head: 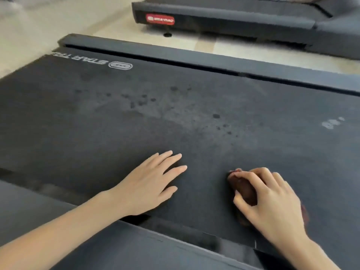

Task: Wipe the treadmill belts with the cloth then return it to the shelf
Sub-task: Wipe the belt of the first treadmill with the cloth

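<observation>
Cloth (242, 190) in head view: dark, bunched on the near treadmill belt (272, 106), gripped by the right hand (272, 199) with fingers curled round it. Left hand (150, 184) lies flat beside it, holding nothing. I judge the unwiped spotted patch (185, 114) is ahead and left of the grip.

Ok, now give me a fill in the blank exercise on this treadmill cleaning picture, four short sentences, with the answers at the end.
1. The right hand grips a crumpled brown ____.
2. The left hand lies flat, fingers straight, holding ____.
3. Both hands rest on the black treadmill ____.
4. The label on the far treadmill is coloured ____.

Missing words: cloth; nothing; belt; red.
</observation>
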A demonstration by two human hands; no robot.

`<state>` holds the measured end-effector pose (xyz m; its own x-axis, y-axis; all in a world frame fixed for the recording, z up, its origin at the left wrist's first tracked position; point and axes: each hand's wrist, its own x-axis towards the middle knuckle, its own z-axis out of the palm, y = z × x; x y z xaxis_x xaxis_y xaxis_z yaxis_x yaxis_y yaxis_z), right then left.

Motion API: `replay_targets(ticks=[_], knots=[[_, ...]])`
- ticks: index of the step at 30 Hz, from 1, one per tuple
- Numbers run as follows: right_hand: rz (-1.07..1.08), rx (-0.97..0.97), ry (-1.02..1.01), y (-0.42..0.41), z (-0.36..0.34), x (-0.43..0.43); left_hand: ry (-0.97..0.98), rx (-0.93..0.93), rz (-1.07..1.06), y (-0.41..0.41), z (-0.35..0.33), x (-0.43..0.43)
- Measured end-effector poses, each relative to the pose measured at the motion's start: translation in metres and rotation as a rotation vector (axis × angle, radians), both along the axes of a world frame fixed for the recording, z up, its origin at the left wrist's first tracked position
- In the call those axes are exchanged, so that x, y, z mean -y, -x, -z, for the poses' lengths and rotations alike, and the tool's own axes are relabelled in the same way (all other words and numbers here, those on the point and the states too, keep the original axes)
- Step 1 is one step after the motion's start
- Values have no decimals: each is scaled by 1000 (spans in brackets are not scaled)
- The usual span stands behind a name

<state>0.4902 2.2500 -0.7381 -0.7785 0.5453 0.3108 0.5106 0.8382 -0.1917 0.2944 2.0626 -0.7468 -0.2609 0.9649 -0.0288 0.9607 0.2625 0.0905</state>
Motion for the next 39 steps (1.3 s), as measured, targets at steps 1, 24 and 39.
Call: replay_targets(ticks=[1,24,39], knots=[[-46,0,-4,13,0,9,-7,19,-48,7,1,14],[-474,-69,-33,280,12,254,-36,95,-526,186,6,287],[-787,33,106,408,-35,424,-61,-30,-747,231,-19,482]])
